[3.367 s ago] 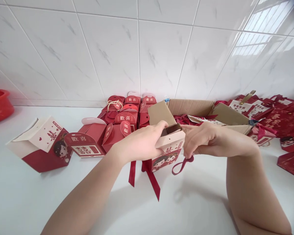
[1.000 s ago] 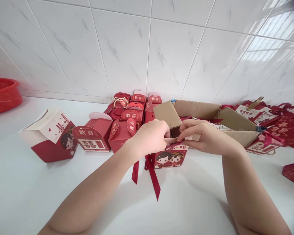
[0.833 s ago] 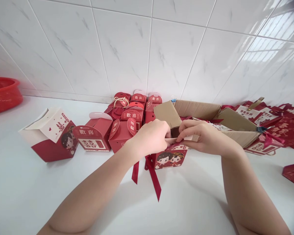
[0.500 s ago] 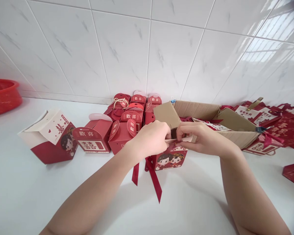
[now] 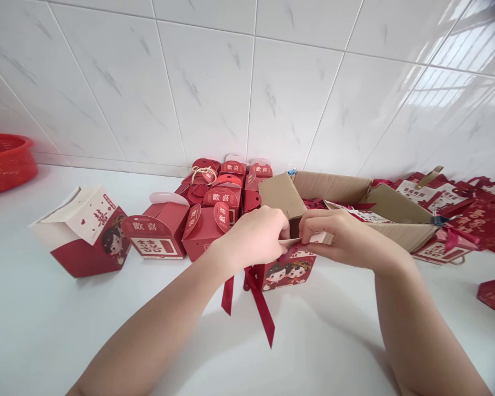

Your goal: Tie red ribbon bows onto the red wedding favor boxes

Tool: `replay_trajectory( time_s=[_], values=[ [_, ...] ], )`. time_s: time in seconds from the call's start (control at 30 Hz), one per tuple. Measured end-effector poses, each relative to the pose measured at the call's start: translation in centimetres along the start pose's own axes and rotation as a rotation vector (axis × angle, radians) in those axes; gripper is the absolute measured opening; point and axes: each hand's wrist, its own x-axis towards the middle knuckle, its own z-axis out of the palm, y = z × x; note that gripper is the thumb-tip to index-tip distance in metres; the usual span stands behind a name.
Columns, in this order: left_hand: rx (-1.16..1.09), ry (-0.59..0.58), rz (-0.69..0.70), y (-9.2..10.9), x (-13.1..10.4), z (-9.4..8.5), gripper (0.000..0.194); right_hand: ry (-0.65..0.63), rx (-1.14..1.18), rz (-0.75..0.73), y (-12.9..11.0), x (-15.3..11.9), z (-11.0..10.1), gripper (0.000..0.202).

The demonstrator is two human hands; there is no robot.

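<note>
A small red box with two cartoon figures (image 5: 289, 273) stands on the white table in front of a cardboard carton. My left hand (image 5: 260, 235) pinches the upper flap of this box from the left, its fingertips at the pale flap edge. From the right, my right hand (image 5: 332, 234) grips the same top edge between thumb and fingers. The two hands are a short gap apart. A dark red ribbon (image 5: 262, 308) hangs at the box's left side, its ends lying on the table. My hands cover most of the box's top.
Several red gift boxes (image 5: 220, 198) cluster behind my left hand. An open-topped red and white box (image 5: 88, 247) stands at the left, near a red basket (image 5: 8, 165). The cardboard carton (image 5: 334, 186) holds red items; red bags (image 5: 487, 220) lie at the right.
My right hand has shifted very slightly right and down, still at the box's top edge. My left hand is nearly where it was.
</note>
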Motion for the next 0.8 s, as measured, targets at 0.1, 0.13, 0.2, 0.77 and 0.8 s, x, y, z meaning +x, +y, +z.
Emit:
replay_trajectory(
  time_s=[0.1,0.13,0.2,0.77,0.8],
  values=[
    [-0.005,-0.009,0.001,-0.02,-0.05,-0.05,0.016,-0.019,0.022,-0.007,-0.05,-0.20,-0.28,0.012],
    [-0.006,-0.008,0.007,-0.05,-0.05,-0.06,0.016,-0.022,0.021,-0.013,-0.06,-0.27,-0.39,0.012],
    [-0.004,-0.011,0.024,-0.10,-0.03,-0.06,0.017,-0.022,0.019,-0.021,-0.07,-0.39,-0.57,0.012],
    [0.031,0.012,0.041,-0.28,0.02,0.11,0.014,-0.058,-0.015,0.005,-0.35,-0.08,-0.24,0.006],
    [0.041,0.008,0.043,-0.31,0.03,0.14,0.013,-0.063,-0.017,0.008,-0.37,-0.12,-0.20,0.008]
  ],
)
